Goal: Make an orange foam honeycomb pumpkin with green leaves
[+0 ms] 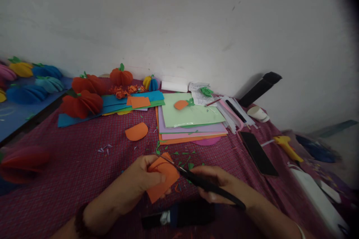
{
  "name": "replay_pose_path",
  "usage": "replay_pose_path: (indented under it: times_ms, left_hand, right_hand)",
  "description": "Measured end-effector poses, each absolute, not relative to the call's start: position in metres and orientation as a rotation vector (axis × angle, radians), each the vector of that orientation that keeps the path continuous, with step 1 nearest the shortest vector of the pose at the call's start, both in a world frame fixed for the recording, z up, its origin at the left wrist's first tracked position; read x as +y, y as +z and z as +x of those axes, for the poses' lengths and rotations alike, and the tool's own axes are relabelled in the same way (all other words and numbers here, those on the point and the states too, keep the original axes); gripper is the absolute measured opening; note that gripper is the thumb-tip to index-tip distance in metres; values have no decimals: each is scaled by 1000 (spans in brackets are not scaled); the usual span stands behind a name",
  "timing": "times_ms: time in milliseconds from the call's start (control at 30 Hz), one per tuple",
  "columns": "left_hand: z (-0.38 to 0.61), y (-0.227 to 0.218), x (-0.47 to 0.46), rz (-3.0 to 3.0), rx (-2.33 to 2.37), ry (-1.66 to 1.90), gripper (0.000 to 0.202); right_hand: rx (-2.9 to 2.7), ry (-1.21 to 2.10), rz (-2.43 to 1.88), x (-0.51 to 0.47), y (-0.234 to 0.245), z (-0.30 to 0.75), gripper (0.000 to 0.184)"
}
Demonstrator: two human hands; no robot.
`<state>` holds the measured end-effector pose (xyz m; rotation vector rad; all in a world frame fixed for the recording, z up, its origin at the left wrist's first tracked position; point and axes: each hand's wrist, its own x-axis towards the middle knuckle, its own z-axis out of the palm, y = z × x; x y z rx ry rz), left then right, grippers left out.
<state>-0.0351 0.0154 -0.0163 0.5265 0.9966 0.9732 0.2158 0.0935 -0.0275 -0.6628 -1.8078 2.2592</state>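
Observation:
My left hand (140, 183) is closed on a folded piece of orange paper (164, 177), held just above the maroon checked cloth (84, 164). My right hand (217, 185) grips black scissors (202, 183). Their blades point left and touch the top edge of the orange paper. Small green paper scraps (185, 157) lie on the cloth just beyond my hands.
A cut orange half-round (136, 132) lies ahead. A stack of coloured sheets (190, 119) sits behind it, paper pumpkins (84, 101) to the left along the wall. A black phone (258, 153), a yellow glue gun (286, 145) and a white cup (256, 113) are at the right.

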Motion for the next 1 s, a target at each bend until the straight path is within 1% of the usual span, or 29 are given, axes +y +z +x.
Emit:
replay_pose_path:
  times_ms: [200, 400, 533, 600, 733, 867, 1000]
  left_hand:
    - [-35, -13, 17, 556, 988, 956, 24]
    - [-38, -15, 18, 614, 1012, 904, 13]
    - [-39, -16, 19, 620, 997, 875, 17]
    - [-37, -16, 18, 603, 1009, 856, 19]
    - [-31, -17, 16, 570, 1042, 829, 23]
    - [-29, -16, 15, 584, 1004, 845, 19]
    - [-29, -12, 16, 596, 982, 834, 18]
  right_hand:
    - [-1821, 2254, -622, 95, -24, 216, 55]
    - [-1897, 2233, -614, 97, -26, 219, 58]
    - [-1871, 2317, -648, 98, -27, 219, 64]
    - [-1885, 2305, -647, 98, -24, 218, 68]
    - [-1951, 2279, -657, 96, -15, 214, 63]
    - [-1893, 2292, -690, 95, -17, 215, 64]
    - [-1886, 2244, -743, 94, -23, 216, 57]
